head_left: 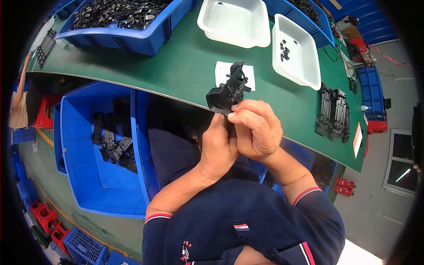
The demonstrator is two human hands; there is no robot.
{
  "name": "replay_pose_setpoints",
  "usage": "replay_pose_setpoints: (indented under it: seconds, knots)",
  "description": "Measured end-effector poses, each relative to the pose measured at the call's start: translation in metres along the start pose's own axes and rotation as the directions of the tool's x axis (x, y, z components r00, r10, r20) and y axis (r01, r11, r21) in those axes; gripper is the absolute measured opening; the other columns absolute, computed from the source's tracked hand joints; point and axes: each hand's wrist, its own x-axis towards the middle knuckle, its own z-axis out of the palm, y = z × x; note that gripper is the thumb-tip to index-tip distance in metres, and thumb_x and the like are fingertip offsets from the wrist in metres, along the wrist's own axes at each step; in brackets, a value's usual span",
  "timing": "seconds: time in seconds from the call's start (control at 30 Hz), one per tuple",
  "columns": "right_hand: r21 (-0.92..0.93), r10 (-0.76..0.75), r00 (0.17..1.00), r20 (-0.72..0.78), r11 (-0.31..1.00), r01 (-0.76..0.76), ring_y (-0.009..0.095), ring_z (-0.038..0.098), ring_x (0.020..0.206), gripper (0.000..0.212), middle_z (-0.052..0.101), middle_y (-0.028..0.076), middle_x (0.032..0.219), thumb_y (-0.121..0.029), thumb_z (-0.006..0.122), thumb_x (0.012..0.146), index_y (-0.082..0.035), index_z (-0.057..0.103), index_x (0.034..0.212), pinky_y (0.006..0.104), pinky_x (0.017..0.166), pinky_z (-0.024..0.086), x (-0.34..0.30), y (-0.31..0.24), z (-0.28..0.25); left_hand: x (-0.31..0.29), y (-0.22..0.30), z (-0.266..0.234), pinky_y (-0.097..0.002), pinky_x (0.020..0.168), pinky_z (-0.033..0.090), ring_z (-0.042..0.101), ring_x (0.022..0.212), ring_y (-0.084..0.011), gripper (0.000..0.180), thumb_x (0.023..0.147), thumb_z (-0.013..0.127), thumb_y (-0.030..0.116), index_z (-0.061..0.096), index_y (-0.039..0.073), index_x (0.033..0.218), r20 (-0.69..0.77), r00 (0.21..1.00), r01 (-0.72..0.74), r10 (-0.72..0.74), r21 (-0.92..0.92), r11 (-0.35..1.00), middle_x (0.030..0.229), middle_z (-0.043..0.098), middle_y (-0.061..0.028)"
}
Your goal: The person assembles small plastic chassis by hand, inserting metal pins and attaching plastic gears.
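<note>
A black moulded plastic part (229, 93) with ribs and a curved flap is held up over the front edge of the green table. Its lower end sits in my left hand (215, 145), whose fingers are closed round it and partly hidden. My right hand (258, 128) is closed too, thumb and forefinger pinched together against the part's lower right side. Anything between those fingertips is too small to make out. Behind the part, a white sheet (248, 74) lies on the table.
Two white trays (234, 39) (311, 73) stand on the green table (176, 75), the right one holding small black pieces. Blue bins (150, 42) of black parts stand behind. Black mouldings (333, 112) lie at right. A large blue bin (101, 176) with similar parts is below left.
</note>
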Motion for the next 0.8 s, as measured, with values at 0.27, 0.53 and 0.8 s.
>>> replay_pose_setpoints:
  seconds: [0.27, 0.53, 0.8]
  knots:
    - [0.019, 0.022, 1.0, -0.005, 1.0, -0.022, 0.019, 0.055, 0.06, 0.035, 0.062, 0.009, 0.086, 0.009, 0.071, 0.061, -0.005, 0.064, 0.093, 0.0271, 0.05, 0.045, -0.003, 0.002, 0.001, 0.002, 0.005, -0.004, -0.0306, 0.072, 0.049, 0.062, 0.083, -0.0236, 0.021, 0.086, 0.062, 0.005, 0.055, -0.003, 0.104, 0.049, 0.998, 0.053, -0.049, -0.09, 0.995, 0.093, 0.061, -0.0119]
    - [0.0, 0.015, 1.0, -0.011, 1.0, -0.015, 0.02, 0.059, 0.061, 0.029, 0.063, 0.011, 0.089, 0.004, 0.072, 0.072, -0.005, 0.064, 0.098, 0.0261, 0.051, 0.049, -0.002, -0.002, -0.003, 0.001, 0.006, -0.003, -0.0311, 0.072, 0.049, 0.063, 0.084, -0.0252, 0.017, 0.088, 0.059, 0.004, 0.056, -0.002, 0.104, 0.003, 1.0, -0.004, 0.004, -0.022, 1.0, 0.094, 0.062, -0.0128]
    - [-0.002, -0.016, 0.999, 0.028, 1.0, 0.016, 0.019, 0.056, 0.058, 0.026, 0.062, 0.01, 0.089, 0.005, 0.072, 0.071, -0.003, 0.064, 0.095, 0.0266, 0.049, 0.047, -0.004, 0.0, -0.011, -0.001, 0.007, 0.0, -0.0318, 0.071, 0.049, 0.063, 0.082, -0.0277, 0.018, 0.086, 0.058, -0.002, 0.056, -0.002, 0.104, -0.032, 0.999, -0.03, 0.031, 0.012, 0.999, 0.092, 0.061, -0.0143]
